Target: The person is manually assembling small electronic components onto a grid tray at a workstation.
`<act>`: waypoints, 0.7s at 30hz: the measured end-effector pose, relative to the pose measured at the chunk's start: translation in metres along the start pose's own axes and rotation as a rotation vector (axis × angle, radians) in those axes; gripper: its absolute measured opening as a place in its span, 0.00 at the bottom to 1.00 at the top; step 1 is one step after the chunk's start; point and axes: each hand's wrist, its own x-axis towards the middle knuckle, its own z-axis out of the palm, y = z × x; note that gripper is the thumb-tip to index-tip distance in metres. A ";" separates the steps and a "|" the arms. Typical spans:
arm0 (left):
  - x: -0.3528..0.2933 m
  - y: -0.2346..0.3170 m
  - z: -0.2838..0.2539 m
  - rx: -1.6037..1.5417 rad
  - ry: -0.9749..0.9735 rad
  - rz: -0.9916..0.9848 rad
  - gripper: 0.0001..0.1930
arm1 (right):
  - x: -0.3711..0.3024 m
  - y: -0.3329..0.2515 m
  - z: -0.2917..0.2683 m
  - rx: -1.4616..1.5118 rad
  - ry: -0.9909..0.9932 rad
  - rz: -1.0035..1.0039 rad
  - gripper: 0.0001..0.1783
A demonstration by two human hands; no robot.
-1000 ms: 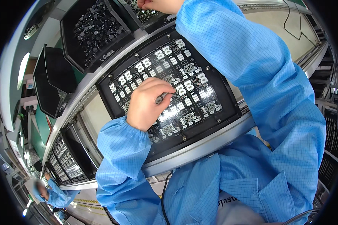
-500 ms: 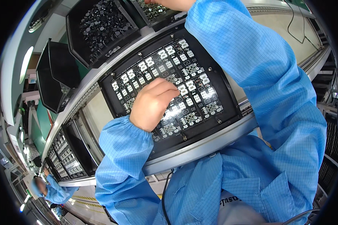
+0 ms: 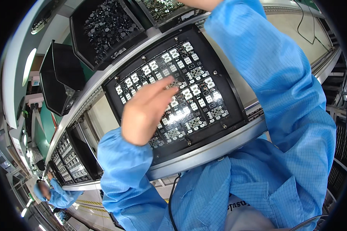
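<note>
My left hand (image 3: 145, 111) hovers over the left middle of a black tray (image 3: 230, 91) that holds circuit boards (image 3: 193, 89) with rows of white parts. It is blurred by motion; its fingers reach out with a gap between them, and nothing shows in them. Some boards lie hidden beneath it. My right hand (image 3: 202, 3) is at the top edge beside a bin of small metal parts (image 3: 162, 8). Its fingers are cut off by the frame, so what they hold is hidden.
A black bin of small dark round-topped parts (image 3: 110, 29) stands beyond the tray, with another black bin (image 3: 61, 77) to its left. The tray sits on a conveyor with a metal rail (image 3: 208, 148). Further left lies another board tray (image 3: 71, 158), near a person in blue (image 3: 58, 194).
My left hand has drawn back to the left, and its fingers have loosened and stretched out. My right arm has shifted slightly right, so less of that hand shows.
</note>
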 end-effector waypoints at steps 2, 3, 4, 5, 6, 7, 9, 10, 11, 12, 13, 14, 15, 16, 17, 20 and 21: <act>-0.012 -0.001 -0.029 -0.065 0.038 -0.214 0.12 | 0.000 -0.008 0.001 0.088 0.047 0.018 0.07; 0.005 -0.005 -0.041 -0.052 0.058 -0.155 0.11 | -0.009 -0.008 -0.035 0.034 0.072 0.043 0.07; 0.006 -0.010 -0.048 -0.013 0.081 -0.158 0.10 | -0.013 -0.007 -0.041 0.041 0.090 0.045 0.07; 0.007 -0.007 -0.052 -0.059 0.077 -0.339 0.09 | -0.018 -0.007 -0.046 0.048 0.109 0.047 0.07; 0.005 -0.009 -0.051 -0.054 0.079 -0.346 0.09 | -0.022 -0.009 -0.045 0.031 0.120 0.035 0.07; 0.004 -0.012 -0.047 -0.073 0.028 -0.358 0.08 | -0.026 -0.012 -0.046 0.035 0.118 0.032 0.07; 0.006 -0.012 -0.039 -0.084 -0.058 -0.385 0.08 | -0.035 -0.021 -0.050 0.119 0.119 0.047 0.07; 0.008 -0.015 -0.031 -0.076 -0.066 -0.296 0.08 | -0.038 -0.022 -0.053 0.110 0.122 0.048 0.07; 0.004 -0.020 -0.024 -0.060 -0.072 -0.232 0.09 | -0.040 -0.023 -0.043 0.145 0.094 0.051 0.06; 0.003 -0.021 -0.017 -0.087 -0.077 -0.249 0.10 | -0.043 -0.024 -0.035 0.177 0.067 0.056 0.06; 0.009 -0.020 -0.012 -0.071 -0.083 -0.210 0.11 | -0.045 -0.027 -0.035 0.171 0.063 0.057 0.06; 0.017 -0.021 -0.007 -0.056 -0.091 -0.169 0.11 | -0.048 -0.030 -0.036 0.175 0.051 0.042 0.06; 0.023 -0.020 -0.003 -0.058 -0.087 -0.140 0.11 | -0.051 -0.033 -0.035 0.184 0.041 0.024 0.06; 0.030 -0.020 0.002 -0.057 -0.085 -0.141 0.11 | -0.054 -0.034 -0.035 0.201 0.042 0.004 0.05; 0.037 -0.022 0.007 -0.045 -0.093 -0.113 0.11 | -0.056 -0.036 -0.037 0.203 0.041 0.002 0.05; 0.056 -0.024 0.019 -0.022 -0.134 -0.066 0.11 | -0.065 -0.044 -0.045 0.264 -0.004 0.065 0.06; 0.064 -0.024 0.030 -0.009 -0.144 -0.053 0.11 | -0.071 -0.040 -0.049 0.253 -0.006 0.048 0.06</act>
